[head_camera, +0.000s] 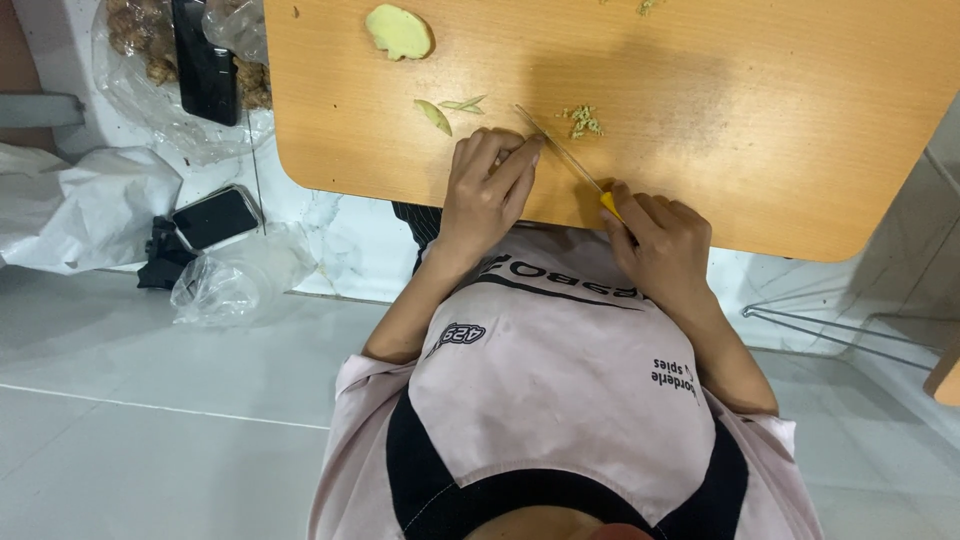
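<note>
Pink-shirted, the person leans over a wooden board (800, 120). Their right hand (662, 245) is closed around a yellow-handled knife (570, 160), its thin blade angled up-left; the left hand (485, 190) curls, fingertips down, apparently pinning a small piece I cannot see. Ginger slivers (440, 112) look light, firm and probably slippery. A peeled chunk (398, 32) and minced bits (583, 121) lie apart; open board lies to the right, its near edge close.
</note>
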